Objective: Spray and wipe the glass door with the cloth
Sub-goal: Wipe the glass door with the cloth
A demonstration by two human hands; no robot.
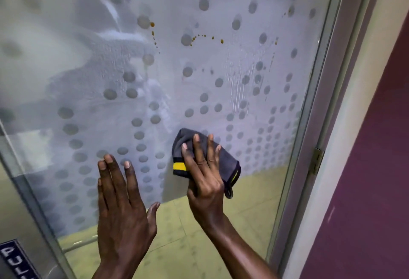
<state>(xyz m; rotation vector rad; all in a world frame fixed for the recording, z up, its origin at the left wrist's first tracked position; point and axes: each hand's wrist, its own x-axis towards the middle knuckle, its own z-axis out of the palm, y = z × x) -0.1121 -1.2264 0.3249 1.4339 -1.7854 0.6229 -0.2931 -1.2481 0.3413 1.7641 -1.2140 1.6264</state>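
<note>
Right hand (203, 168) pressed cloth (179, 143) flat on glass door (88, 79), fingers spread. Brown drips (221, 41) sat well above the fingertips. Left hand (119, 201) braced flat alongside, fingers straight.

A maroon wall (376, 168) is seen from 3 to 5 o'clock, bordered by a cream door jamb (358, 92). A brass hinge (317, 161) is fixed between 3 and 4 o'clock. A yellow-green tiled floor (177, 245) is shown at 6 o'clock, and a blue "PULL" sign (15, 258) at 8 o'clock.
</note>
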